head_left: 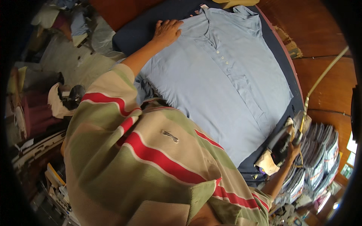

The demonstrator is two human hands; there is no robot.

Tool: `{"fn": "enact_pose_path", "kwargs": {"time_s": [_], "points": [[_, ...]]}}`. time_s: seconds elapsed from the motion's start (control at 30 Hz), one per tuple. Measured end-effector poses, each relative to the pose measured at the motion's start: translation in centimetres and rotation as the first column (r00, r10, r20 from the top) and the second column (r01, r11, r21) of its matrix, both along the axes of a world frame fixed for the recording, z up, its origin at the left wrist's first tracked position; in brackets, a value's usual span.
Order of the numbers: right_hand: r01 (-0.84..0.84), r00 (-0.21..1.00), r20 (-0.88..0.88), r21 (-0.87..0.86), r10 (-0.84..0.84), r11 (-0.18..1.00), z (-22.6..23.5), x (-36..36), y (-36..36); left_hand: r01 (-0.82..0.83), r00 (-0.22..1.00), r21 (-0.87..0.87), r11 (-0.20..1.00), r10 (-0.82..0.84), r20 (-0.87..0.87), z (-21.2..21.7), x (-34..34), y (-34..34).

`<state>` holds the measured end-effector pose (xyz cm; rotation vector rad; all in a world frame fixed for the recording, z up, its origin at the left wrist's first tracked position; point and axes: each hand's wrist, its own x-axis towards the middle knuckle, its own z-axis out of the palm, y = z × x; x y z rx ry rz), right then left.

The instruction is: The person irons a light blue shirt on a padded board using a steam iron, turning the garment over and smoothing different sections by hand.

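A light blue shirt [226, 86] lies spread, front up, over a dark blue padded board [132, 35]. Its neckline and short row of pale buttons face the upper part of the view. My left hand [168, 32] rests flat on the cloth by the shirt's upper left shoulder, fingers spread. At the lower right, beside the hem, my right hand [293, 150] is closed around the handle of a dark iron [281, 147]. Pale cloth lies against the iron, and its underside is hidden. A pale hose [326, 69] runs up from the iron toward the right.
Stacks of folded garments in clear plastic [315, 154] stand right of the iron. Reddish-brown wooden panelling [320, 86] borders the board's right side, with a dark cable along it. Clear plastic bags [103, 37] and heaped cloth lie at the left. A yellowish piece [235, 3] sits at the top.
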<state>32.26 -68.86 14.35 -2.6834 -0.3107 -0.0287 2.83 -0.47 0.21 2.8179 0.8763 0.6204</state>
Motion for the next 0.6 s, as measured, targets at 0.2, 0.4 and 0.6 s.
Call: {"fn": "enact_pose_path", "kwargs": {"time_s": [0.2,0.4,0.6], "points": [[-0.301,0.953,-0.093,-0.356,0.287,0.885,1.6,-10.8,18.3,0.256,0.953,-0.211,0.943,-0.283,-0.108,-0.3,2.9,-1.1],[-0.525,0.816,-0.355,-0.129,0.456,0.841,-1.0,-17.8,37.7,0.291,0.954,-0.121,0.949,-0.298,-0.042,-1.0,3.0,0.2],[-0.522,0.845,-0.191,-0.098,0.499,0.847,-1.4,-19.6,49.8,-0.180,0.982,-0.241,0.954,0.187,0.008,0.5,-2.4,2.3]]}}
